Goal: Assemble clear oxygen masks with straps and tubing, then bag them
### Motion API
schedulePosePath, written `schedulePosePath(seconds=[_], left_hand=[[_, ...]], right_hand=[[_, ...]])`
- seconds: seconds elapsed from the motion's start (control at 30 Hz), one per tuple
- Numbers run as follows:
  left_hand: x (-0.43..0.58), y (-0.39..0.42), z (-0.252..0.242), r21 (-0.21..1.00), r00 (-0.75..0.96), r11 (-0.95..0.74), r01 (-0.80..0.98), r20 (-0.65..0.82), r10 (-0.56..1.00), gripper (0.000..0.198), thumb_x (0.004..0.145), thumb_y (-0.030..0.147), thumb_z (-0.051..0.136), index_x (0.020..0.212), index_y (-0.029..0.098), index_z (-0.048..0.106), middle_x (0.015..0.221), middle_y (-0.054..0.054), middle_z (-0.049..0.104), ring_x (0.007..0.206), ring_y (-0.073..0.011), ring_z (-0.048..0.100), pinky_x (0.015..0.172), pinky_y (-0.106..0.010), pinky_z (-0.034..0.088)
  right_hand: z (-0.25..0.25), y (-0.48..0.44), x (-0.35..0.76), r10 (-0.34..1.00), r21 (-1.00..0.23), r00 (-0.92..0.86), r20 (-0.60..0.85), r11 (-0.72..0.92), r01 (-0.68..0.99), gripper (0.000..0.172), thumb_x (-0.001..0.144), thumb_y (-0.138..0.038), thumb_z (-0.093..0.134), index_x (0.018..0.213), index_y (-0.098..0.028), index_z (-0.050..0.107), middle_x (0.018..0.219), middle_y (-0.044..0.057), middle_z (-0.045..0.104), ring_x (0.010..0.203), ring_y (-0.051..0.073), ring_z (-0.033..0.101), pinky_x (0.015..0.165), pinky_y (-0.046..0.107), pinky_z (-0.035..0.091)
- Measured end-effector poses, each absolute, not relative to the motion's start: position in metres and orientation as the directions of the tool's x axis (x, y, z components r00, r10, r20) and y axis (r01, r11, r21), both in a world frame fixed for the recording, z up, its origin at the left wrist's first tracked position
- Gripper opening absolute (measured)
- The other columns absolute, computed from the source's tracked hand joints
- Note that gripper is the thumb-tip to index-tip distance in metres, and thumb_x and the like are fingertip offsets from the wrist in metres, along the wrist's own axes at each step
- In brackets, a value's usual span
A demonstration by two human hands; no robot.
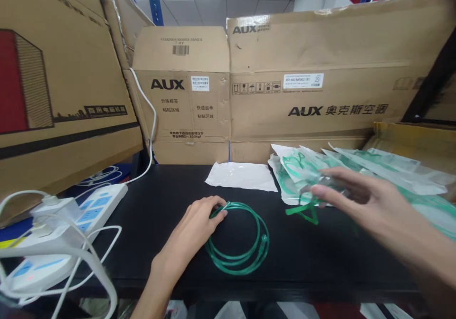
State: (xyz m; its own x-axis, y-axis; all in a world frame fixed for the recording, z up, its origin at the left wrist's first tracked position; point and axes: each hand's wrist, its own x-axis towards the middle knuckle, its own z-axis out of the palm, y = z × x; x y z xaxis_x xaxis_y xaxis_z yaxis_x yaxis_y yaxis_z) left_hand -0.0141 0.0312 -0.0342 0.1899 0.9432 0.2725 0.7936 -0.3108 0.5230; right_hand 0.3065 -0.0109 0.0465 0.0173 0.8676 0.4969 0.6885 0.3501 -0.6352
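Note:
A coil of green oxygen tubing (pixel 263 221) lies on the black table in front of me, with a clear connector on its right side. My left hand (pixel 204 217) rests at the coil's upper left, fingers curled and closed on the tubing. Off to the right, my right hand (pixel 351 191) grips a clear plastic oxygen mask (pixel 306 181), partly hidden by the fingers and blurred. A bright green strap (pixel 304 211) hangs from the mask. Just behind that hand are clear-and-white packets (pixel 290 160) with green tubing inside.
A white flat packet (pixel 242 175) lies at the back centre. More packets (pixel 392 162) are heaped at the right. A white power strip (pixel 103 205) with plugs and looped white cables stands at the left. Cardboard sheets (pixel 263 115) wall off the back and left of the black table (pixel 160 186).

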Motion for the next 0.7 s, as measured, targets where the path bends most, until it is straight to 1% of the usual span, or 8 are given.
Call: schedulePosePath(seconds=[0.07, 0.17, 0.27, 0.4, 0.47, 0.57, 0.7], left_hand=[[-0.013, 0.030, -0.034, 0.522, 0.199, -0.322, 0.790, 0.278, 0.940, 0.019, 0.096, 0.039, 0.060, 0.110, 0.031, 0.070, 0.108, 0.000, 0.072, 0.103, -0.0231, 0.065, 0.090, -0.033, 0.044], [-0.011, 0.028, -0.030, 0.535, 0.231, -0.363, 0.762, 0.299, 0.926, 0.019, 0.096, 0.037, 0.061, 0.110, 0.030, 0.072, 0.103, 0.001, 0.073, 0.095, -0.0202, 0.066, 0.087, -0.030, 0.045], [-0.010, 0.026, -0.027, 0.576, 0.259, -0.386, 0.720, 0.293, 0.920, 0.019, 0.096, 0.038, 0.062, 0.111, 0.031, 0.072, 0.104, 0.003, 0.074, 0.094, -0.0188, 0.066, 0.085, -0.028, 0.046], [-0.012, 0.028, -0.024, 0.623, 0.301, -0.403, 0.671, 0.268, 0.915, 0.020, 0.095, 0.041, 0.064, 0.110, 0.031, 0.073, 0.103, 0.004, 0.075, 0.093, -0.0183, 0.067, 0.083, -0.027, 0.047], [-0.013, 0.029, -0.024, 0.634, 0.317, -0.412, 0.655, 0.264, 0.911, 0.020, 0.094, 0.042, 0.064, 0.107, 0.030, 0.074, 0.102, 0.003, 0.076, 0.091, -0.0188, 0.067, 0.085, -0.027, 0.047], [-0.012, 0.029, -0.023, 0.636, 0.330, -0.430, 0.641, 0.278, 0.902, 0.019, 0.093, 0.042, 0.066, 0.103, 0.029, 0.075, 0.101, 0.002, 0.076, 0.091, -0.0195, 0.067, 0.087, -0.028, 0.048], [-0.007, 0.026, -0.022, 0.642, 0.349, -0.456, 0.616, 0.297, 0.889, 0.018, 0.094, 0.041, 0.066, 0.102, 0.029, 0.075, 0.099, 0.003, 0.075, 0.090, -0.0185, 0.067, 0.085, -0.026, 0.047]], right_hand=[[0.036, -0.011, 0.285, 0.937, -0.712, -0.057, 0.344, 0.299, 0.635, 0.052, 0.082, -0.065, 0.070, 0.114, -0.024, 0.073, 0.092, 0.004, 0.077, 0.070, 0.023, 0.068, 0.063, 0.032, 0.051], [0.007, -0.005, 0.249, 0.954, -0.825, -0.236, 0.188, 0.283, 0.488, 0.044, 0.087, -0.056, 0.071, 0.118, -0.025, 0.070, 0.097, 0.002, 0.076, 0.079, 0.021, 0.069, 0.069, 0.029, 0.052], [-0.018, 0.002, 0.228, 0.924, -0.879, -0.349, 0.155, 0.290, 0.379, 0.031, 0.089, -0.044, 0.072, 0.113, -0.024, 0.070, 0.094, 0.001, 0.074, 0.082, 0.020, 0.069, 0.073, 0.028, 0.051], [-0.027, 0.007, 0.224, 0.913, -0.922, -0.384, 0.136, 0.259, 0.289, 0.024, 0.092, -0.036, 0.070, 0.110, -0.021, 0.068, 0.081, -0.001, 0.071, 0.077, 0.018, 0.068, 0.073, 0.028, 0.050], [-0.026, 0.007, 0.226, 0.917, -0.943, -0.380, 0.123, 0.227, 0.242, 0.024, 0.093, -0.037, 0.068, 0.110, -0.020, 0.066, 0.080, -0.001, 0.069, 0.077, 0.017, 0.068, 0.074, 0.028, 0.051], [-0.027, 0.007, 0.230, 0.935, -0.966, -0.340, 0.104, 0.176, 0.191, 0.031, 0.092, -0.042, 0.069, 0.113, -0.020, 0.064, 0.084, 0.000, 0.070, 0.078, 0.018, 0.071, 0.076, 0.029, 0.053], [-0.031, 0.005, 0.231, 0.939, -0.962, -0.327, 0.109, 0.182, 0.202, 0.032, 0.092, -0.043, 0.069, 0.113, -0.020, 0.065, 0.083, 0.000, 0.071, 0.078, 0.019, 0.071, 0.076, 0.029, 0.053]])
